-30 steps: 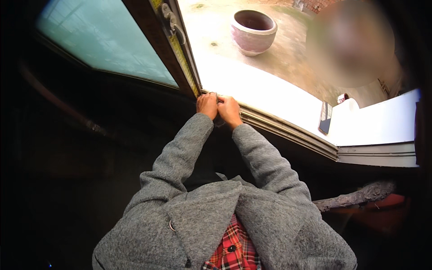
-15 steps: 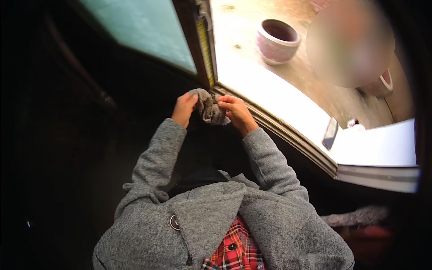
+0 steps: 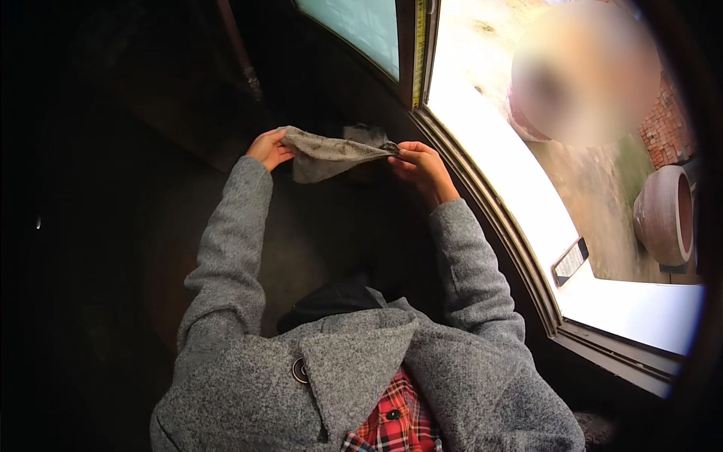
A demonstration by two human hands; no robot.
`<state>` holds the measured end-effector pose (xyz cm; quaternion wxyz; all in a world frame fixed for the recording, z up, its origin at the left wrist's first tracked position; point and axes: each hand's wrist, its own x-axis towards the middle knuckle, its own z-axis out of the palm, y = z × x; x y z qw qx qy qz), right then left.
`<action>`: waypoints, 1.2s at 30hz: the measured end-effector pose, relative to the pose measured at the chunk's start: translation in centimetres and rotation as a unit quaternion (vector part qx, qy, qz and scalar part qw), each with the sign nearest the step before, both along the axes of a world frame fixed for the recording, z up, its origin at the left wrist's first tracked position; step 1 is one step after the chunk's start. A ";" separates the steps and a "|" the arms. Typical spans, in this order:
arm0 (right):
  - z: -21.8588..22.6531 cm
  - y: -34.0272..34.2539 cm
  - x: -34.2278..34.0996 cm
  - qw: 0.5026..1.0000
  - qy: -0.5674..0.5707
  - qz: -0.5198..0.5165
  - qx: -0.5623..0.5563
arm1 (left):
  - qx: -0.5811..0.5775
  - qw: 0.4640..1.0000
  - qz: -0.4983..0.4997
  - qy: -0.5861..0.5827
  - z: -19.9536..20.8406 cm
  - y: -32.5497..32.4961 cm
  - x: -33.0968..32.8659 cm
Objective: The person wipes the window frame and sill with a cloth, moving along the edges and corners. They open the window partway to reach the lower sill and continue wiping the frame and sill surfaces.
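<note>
Grey cloth (image 3: 327,154), stretched between hands

Dim interior, glaring window (image 3: 520,196), fisheye edges.

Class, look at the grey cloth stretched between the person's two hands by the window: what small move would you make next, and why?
Probably bring the cloth up toward the window pane. The left hand and right hand each pinch an end, so it hangs spread open between them, just below the glass.
</note>
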<state>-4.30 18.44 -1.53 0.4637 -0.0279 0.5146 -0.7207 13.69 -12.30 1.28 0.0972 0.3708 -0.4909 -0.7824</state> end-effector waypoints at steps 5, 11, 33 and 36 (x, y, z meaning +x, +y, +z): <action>-5.2 -2.2 0.7 0.988 0.122 0.095 -0.004 | 0.062 0.992 -0.092 0.055 -2.2 -2.0 3.6; -5.8 -2.5 0.1 0.972 0.223 -0.075 0.020 | -0.077 0.991 -0.051 -0.100 -2.9 1.4 -0.7; -3.3 14.0 7.0 0.914 0.325 -0.242 0.037 | -0.038 0.974 -0.115 0.189 -2.2 12.2 -8.0; -2.1 17.5 7.8 0.892 0.338 -0.290 0.079 | -0.003 0.965 -0.132 0.225 -2.6 16.2 -10.0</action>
